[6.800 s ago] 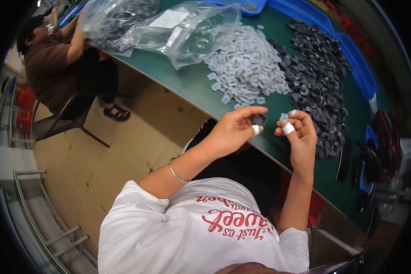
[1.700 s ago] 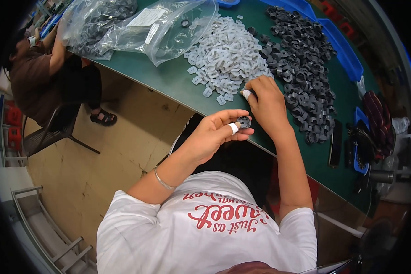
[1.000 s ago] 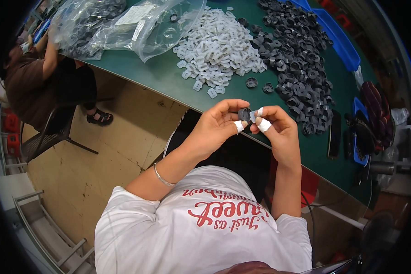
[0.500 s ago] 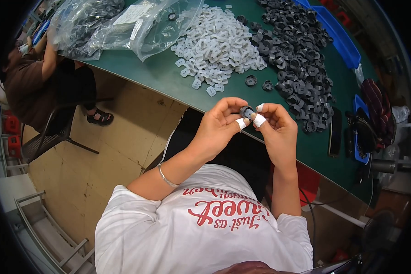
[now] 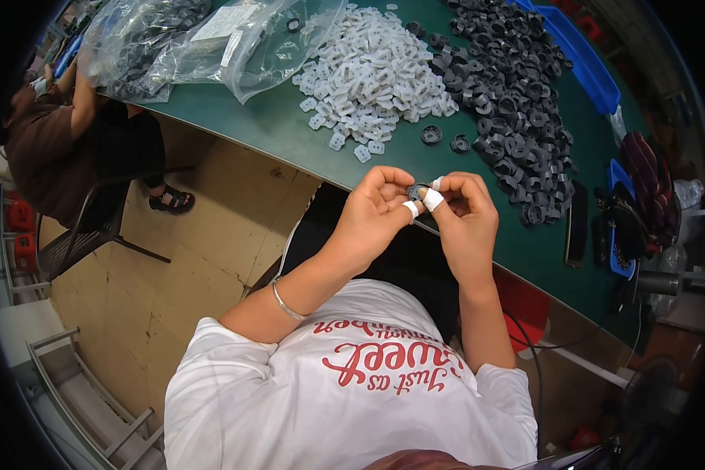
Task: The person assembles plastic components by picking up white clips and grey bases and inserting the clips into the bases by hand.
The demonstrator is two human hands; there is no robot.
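Over the table's near edge, my left hand point(image 5: 374, 210) pinches a small dark grey round plastic cap point(image 5: 415, 190) between thumb and fingers. From the other side, my right hand point(image 5: 468, 218) closes on the same cap, its taped thumb lying across the part. White tape wraps several fingertips. The fingers hide much of the cap, so I cannot tell whether a white piece sits in it. Just beyond my hands lie two loose dark caps point(image 5: 431, 135). Farther off are a heap of small white plastic pieces point(image 5: 376, 74) and, to its right, a large heap of dark caps point(image 5: 517, 117).
Clear plastic bags point(image 5: 266, 59) with dark parts rest at the far left of the green table point(image 5: 282, 129). Blue trays point(image 5: 583, 66), a phone point(image 5: 576, 223) and a dark striped cloth item point(image 5: 648, 188) are on the right. A person point(image 5: 55, 149) sits at left on a chair.
My right hand has shifted slightly left, and its thumb now covers more of the cap. The cap has turned and moved a little left; my left hand stays nearly in place.
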